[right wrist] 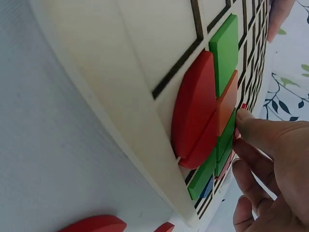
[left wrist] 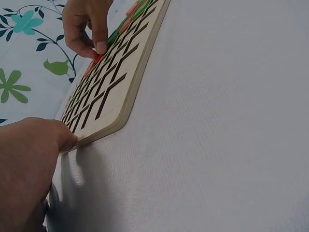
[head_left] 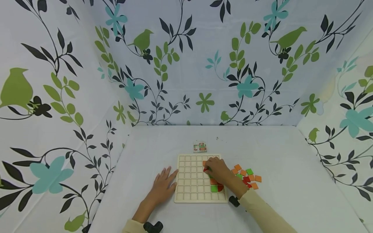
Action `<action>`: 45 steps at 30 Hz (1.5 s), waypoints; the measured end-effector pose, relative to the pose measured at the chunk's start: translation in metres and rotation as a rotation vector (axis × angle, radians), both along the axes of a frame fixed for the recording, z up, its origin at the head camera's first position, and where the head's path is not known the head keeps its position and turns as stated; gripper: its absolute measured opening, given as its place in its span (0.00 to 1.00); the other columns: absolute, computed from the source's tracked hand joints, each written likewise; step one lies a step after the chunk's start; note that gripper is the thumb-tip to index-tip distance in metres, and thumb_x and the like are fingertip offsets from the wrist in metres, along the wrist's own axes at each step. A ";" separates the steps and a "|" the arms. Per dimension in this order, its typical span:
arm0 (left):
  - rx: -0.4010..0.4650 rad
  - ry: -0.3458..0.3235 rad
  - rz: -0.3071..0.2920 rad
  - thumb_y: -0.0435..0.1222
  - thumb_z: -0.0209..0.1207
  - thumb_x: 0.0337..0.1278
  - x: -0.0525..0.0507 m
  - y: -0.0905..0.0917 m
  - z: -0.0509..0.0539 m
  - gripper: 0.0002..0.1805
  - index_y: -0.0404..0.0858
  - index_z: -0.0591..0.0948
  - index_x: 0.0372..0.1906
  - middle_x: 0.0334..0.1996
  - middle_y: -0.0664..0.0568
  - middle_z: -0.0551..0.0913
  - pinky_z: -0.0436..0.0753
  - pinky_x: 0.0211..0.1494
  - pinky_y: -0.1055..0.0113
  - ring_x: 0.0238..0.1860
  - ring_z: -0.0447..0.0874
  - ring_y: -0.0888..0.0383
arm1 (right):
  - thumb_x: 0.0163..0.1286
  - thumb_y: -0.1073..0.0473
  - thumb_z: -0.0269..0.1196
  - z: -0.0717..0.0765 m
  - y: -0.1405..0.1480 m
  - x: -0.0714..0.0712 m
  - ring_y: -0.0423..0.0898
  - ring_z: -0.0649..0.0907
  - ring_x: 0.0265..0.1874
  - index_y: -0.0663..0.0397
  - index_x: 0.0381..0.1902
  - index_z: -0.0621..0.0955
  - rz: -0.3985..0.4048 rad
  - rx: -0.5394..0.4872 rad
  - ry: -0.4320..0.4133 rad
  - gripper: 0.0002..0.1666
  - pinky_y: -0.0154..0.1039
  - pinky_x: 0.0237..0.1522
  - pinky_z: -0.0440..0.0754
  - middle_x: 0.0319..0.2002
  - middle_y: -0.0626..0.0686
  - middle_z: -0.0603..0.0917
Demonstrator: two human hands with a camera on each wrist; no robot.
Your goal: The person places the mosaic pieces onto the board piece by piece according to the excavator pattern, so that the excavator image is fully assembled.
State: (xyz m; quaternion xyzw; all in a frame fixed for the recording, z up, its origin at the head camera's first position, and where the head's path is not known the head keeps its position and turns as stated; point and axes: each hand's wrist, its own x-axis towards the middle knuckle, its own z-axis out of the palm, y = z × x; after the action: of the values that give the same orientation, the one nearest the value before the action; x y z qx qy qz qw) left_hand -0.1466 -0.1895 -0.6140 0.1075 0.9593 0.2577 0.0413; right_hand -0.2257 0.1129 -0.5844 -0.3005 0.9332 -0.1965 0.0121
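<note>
With the clock face centred on the wooden grid board and twelve away from the person, a black wrist camera (head_left: 152, 227) sits on the left wrist at about eight o'clock. The left hand (head_left: 163, 186) lies at nine o'clock, palm down on the white cloth (head_left: 140, 155), its fingers straight and spread, with fingertip and thumb touching the board's near-left edge. The wooden grid board (head_left: 187, 181) lies flat between the two hands, its left cells bare. A small patterned card (head_left: 199, 147) rests just beyond its edge at twelve o'clock.

An orange tile (head_left: 204, 163) sits on the grid at about one o'clock. Just nearer, also toward one o'clock, is a red piece (left wrist: 98, 59), pinched between the thumb and fingers of the right hand (head_left: 218, 170), which reaches in over the board from four o'clock; whether the piece is fully seated cannot be told. At four o'clock on the board lie a green tile (head_left: 214, 188) and, touching it, a red curved-edged piece (head_left: 220, 188). Loose orange, green and red pieces (head_left: 258, 178) are scattered off the board at three o'clock, beside the right forearm.
</note>
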 end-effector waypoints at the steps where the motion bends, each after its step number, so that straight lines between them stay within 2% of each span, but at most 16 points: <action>1: 0.000 0.003 -0.001 0.42 0.55 0.78 0.000 0.000 0.000 0.30 0.46 0.69 0.80 0.83 0.37 0.58 0.52 0.81 0.30 0.84 0.50 0.33 | 0.70 0.56 0.73 0.001 0.000 0.001 0.49 0.78 0.44 0.47 0.41 0.86 0.002 0.001 0.008 0.05 0.54 0.46 0.77 0.45 0.48 0.85; 7: 0.001 0.002 -0.005 0.43 0.55 0.79 0.000 0.001 0.002 0.30 0.47 0.69 0.80 0.83 0.38 0.59 0.52 0.81 0.30 0.84 0.51 0.33 | 0.69 0.58 0.73 0.002 0.000 0.001 0.47 0.77 0.41 0.46 0.39 0.86 0.008 0.029 0.074 0.04 0.50 0.44 0.78 0.42 0.47 0.85; 10: 0.000 0.004 -0.005 0.43 0.55 0.78 0.000 0.002 0.004 0.30 0.47 0.70 0.80 0.83 0.38 0.59 0.52 0.81 0.30 0.84 0.51 0.33 | 0.68 0.58 0.74 0.004 0.003 0.001 0.48 0.79 0.43 0.46 0.39 0.87 0.007 0.022 0.092 0.05 0.50 0.43 0.78 0.43 0.48 0.85; 12: 0.002 0.007 -0.003 0.43 0.55 0.78 0.000 0.002 0.005 0.30 0.46 0.70 0.80 0.83 0.38 0.59 0.52 0.81 0.30 0.84 0.51 0.33 | 0.69 0.57 0.74 0.005 0.008 0.000 0.50 0.80 0.45 0.47 0.40 0.87 -0.025 0.003 0.079 0.06 0.52 0.44 0.79 0.44 0.49 0.84; 15: 0.001 0.008 -0.002 0.43 0.55 0.78 -0.001 0.002 0.005 0.30 0.46 0.70 0.80 0.83 0.37 0.59 0.52 0.81 0.30 0.84 0.51 0.33 | 0.70 0.56 0.74 0.007 0.021 -0.002 0.53 0.82 0.47 0.49 0.43 0.86 -0.125 -0.023 0.044 0.08 0.55 0.45 0.80 0.45 0.50 0.84; 19: -0.009 0.008 -0.001 0.43 0.55 0.78 -0.001 0.001 0.003 0.30 0.46 0.69 0.80 0.83 0.37 0.59 0.53 0.81 0.30 0.84 0.51 0.33 | 0.72 0.54 0.72 0.008 0.047 -0.006 0.54 0.82 0.45 0.53 0.47 0.85 -0.317 -0.010 -0.009 0.12 0.57 0.49 0.81 0.46 0.54 0.83; 22: -0.009 0.014 -0.003 0.43 0.55 0.78 -0.001 0.001 0.003 0.30 0.46 0.70 0.80 0.82 0.37 0.59 0.53 0.80 0.30 0.83 0.52 0.32 | 0.71 0.51 0.72 0.009 0.067 -0.007 0.56 0.80 0.44 0.57 0.51 0.83 -0.460 0.007 -0.068 0.19 0.60 0.53 0.81 0.48 0.59 0.83; 26: -0.003 0.018 0.002 0.42 0.56 0.77 -0.001 0.001 0.002 0.30 0.45 0.71 0.79 0.82 0.36 0.60 0.53 0.80 0.29 0.83 0.52 0.32 | 0.69 0.48 0.73 0.011 0.088 -0.008 0.57 0.79 0.41 0.63 0.52 0.81 -0.577 0.039 -0.161 0.26 0.63 0.53 0.80 0.45 0.62 0.82; 29: -0.010 0.012 0.009 0.42 0.55 0.77 0.000 0.000 0.002 0.30 0.46 0.70 0.79 0.82 0.37 0.60 0.53 0.80 0.30 0.83 0.52 0.33 | 0.69 0.49 0.73 0.011 0.096 -0.007 0.55 0.79 0.36 0.64 0.48 0.81 -0.581 0.081 -0.215 0.24 0.62 0.50 0.78 0.38 0.59 0.81; 33: -0.001 0.009 0.011 0.42 0.55 0.78 0.000 0.000 0.002 0.30 0.46 0.70 0.80 0.83 0.37 0.59 0.52 0.81 0.30 0.84 0.51 0.33 | 0.71 0.52 0.72 0.009 0.097 -0.007 0.53 0.79 0.33 0.61 0.45 0.82 -0.561 0.088 -0.228 0.18 0.58 0.46 0.77 0.34 0.56 0.80; 40: -0.005 0.002 0.010 0.43 0.54 0.78 -0.001 0.000 0.001 0.30 0.47 0.70 0.80 0.83 0.38 0.59 0.52 0.81 0.30 0.84 0.51 0.34 | 0.71 0.57 0.72 0.001 0.093 -0.012 0.55 0.80 0.38 0.61 0.48 0.84 -0.530 0.005 -0.187 0.15 0.56 0.45 0.77 0.41 0.59 0.82; 45: -0.007 0.000 0.008 0.44 0.54 0.78 -0.001 -0.001 0.000 0.30 0.47 0.70 0.80 0.83 0.38 0.59 0.52 0.81 0.31 0.84 0.51 0.34 | 0.70 0.55 0.72 -0.004 0.093 -0.014 0.56 0.81 0.43 0.62 0.52 0.84 -0.527 -0.011 -0.203 0.19 0.60 0.47 0.77 0.46 0.62 0.82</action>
State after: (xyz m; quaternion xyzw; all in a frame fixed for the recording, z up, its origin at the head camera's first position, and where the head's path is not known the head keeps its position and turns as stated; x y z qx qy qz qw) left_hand -0.1478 -0.1906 -0.6137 0.1033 0.9606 0.2547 0.0406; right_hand -0.2394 0.2061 -0.5881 -0.0264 0.9721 -0.2270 0.0523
